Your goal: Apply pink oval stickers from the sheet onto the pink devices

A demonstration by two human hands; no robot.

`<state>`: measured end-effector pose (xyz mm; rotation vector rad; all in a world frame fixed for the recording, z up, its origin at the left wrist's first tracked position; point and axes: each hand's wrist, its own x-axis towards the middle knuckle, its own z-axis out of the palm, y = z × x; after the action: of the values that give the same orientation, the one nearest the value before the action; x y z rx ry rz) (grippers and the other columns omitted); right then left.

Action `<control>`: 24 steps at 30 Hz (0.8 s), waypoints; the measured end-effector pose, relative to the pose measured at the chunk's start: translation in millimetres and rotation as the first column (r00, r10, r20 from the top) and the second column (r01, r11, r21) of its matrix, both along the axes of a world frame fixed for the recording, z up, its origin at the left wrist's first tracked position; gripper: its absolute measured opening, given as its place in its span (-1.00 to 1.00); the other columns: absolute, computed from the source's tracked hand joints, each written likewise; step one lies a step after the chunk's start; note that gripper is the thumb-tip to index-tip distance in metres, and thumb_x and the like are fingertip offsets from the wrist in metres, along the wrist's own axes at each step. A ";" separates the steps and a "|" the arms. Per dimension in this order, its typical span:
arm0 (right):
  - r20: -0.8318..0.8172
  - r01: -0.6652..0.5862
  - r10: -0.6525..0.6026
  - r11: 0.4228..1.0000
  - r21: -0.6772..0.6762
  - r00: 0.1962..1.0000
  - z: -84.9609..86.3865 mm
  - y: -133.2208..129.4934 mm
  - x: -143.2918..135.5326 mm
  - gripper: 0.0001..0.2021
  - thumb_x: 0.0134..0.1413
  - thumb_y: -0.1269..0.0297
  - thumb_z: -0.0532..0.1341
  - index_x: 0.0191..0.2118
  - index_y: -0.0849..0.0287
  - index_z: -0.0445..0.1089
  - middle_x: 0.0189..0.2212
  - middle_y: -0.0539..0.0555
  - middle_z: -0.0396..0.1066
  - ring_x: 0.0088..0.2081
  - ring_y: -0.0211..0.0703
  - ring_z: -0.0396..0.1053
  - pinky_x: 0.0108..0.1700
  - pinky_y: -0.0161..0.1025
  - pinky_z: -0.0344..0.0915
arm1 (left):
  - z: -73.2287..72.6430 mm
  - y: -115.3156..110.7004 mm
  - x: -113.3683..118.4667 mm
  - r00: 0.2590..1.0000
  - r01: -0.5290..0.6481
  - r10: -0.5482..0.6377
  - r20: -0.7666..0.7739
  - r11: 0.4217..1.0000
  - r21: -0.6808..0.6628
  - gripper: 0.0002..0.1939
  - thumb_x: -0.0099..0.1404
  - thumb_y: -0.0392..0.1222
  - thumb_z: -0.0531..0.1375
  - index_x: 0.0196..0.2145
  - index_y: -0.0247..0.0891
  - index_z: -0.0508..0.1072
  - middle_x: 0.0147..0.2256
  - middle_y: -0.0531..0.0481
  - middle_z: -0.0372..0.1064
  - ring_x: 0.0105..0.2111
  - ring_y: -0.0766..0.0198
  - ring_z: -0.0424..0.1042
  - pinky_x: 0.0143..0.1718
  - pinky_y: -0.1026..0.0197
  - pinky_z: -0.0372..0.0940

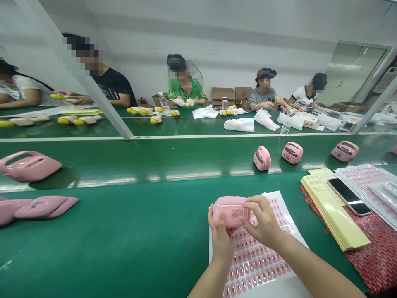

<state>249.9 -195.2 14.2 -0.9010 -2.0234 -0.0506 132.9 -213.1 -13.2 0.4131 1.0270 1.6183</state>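
Pink and glossy, a handled device sits at the left edge of the frame, above some flat pink pieces at lower left. Farther right, at upper centre, a person in a green shirt handles pale items across the green table.

Just right of centre, low in the frame, the left hand grips the held pink device by its left end and underside, thumb on the face with small print (too small to read). The device is raised over a sheet of oval stickers. The right hand has bent fingers touching the device's right end; whether they pinch it, I cannot tell.

Beyond, three more pink devices stand spaced out at right. Nearer, a yellow stack and a dark-screened phone lie on red bubble wrap.
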 end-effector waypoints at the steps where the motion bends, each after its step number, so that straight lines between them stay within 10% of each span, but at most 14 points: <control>1: 0.018 -0.011 0.012 0.997 -0.072 1.000 -1.0 0.8 4.4 -0.60 -0.04 0.25 0.17 -0.04 0.18 0.14 -0.16 0.21 0.24 -0.10 -0.03 0.23 -0.14 -0.06 0.28 | 0.0 0.3 -0.8 1.000 0.024 -0.024 0.016 1.000 -0.003 -0.35 0.03 0.16 0.16 0.04 -0.12 0.12 -0.15 -0.11 0.29 -0.32 0.21 0.38 -0.47 0.25 0.29; 5: 0.104 -0.065 0.095 0.963 -0.261 0.990 -11.8 2.6 16.0 -0.08 -0.26 0.13 0.30 0.18 0.22 -0.24 0.07 0.35 0.03 0.09 0.14 0.06 -0.03 0.05 0.21 | -0.5 1.5 -3.5 0.980 0.183 -0.181 0.087 0.983 -0.017 -0.40 -0.03 0.25 0.14 -0.15 -0.23 0.30 -0.26 -0.10 0.36 -0.33 0.17 0.39 -0.49 0.26 0.30; 11: -0.123 -0.062 0.024 0.947 -0.314 0.992 -26.3 -4.8 19.4 -0.23 -0.29 0.38 0.25 0.10 0.18 -0.10 -0.06 0.23 0.20 -0.06 0.01 0.25 -0.10 -0.10 0.29 | 2.5 2.6 -3.5 0.924 0.377 -0.379 -0.057 0.925 -0.041 -0.34 -0.02 0.35 0.04 -0.15 -0.23 0.35 -0.21 -0.21 0.37 -0.17 -0.02 0.34 -0.32 0.05 0.32; 17: -0.130 0.038 -0.067 0.976 -0.214 0.989 -32.4 -5.9 33.0 -0.26 -0.28 0.37 0.24 0.09 0.17 -0.08 -0.07 0.23 0.18 -0.03 0.06 0.22 -0.09 -0.02 0.27 | 7.9 0.1 -4.5 0.812 0.028 0.098 -0.576 0.978 0.205 -0.63 -0.08 0.01 0.28 -0.28 -0.14 0.44 -0.09 -0.12 0.23 -0.01 -0.01 0.18 0.00 -0.01 0.09; 24: -0.149 0.098 -0.102 0.995 -0.036 0.984 -49.5 -1.6 30.7 -0.30 -0.19 0.36 0.23 0.10 0.20 -0.10 -0.04 0.27 0.12 0.04 0.09 0.11 -0.04 0.09 0.22 | 2.5 -6.0 0.3 0.780 0.107 0.068 -0.622 0.965 0.240 -0.83 -0.05 -0.11 0.28 -0.44 -0.17 0.47 -0.19 -0.12 0.31 -0.03 -0.01 0.21 0.02 -0.04 0.06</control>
<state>280.6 -196.8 -35.3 -0.9941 -1.8423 -0.0088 133.2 -219.1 -10.7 1.2084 1.2854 1.6350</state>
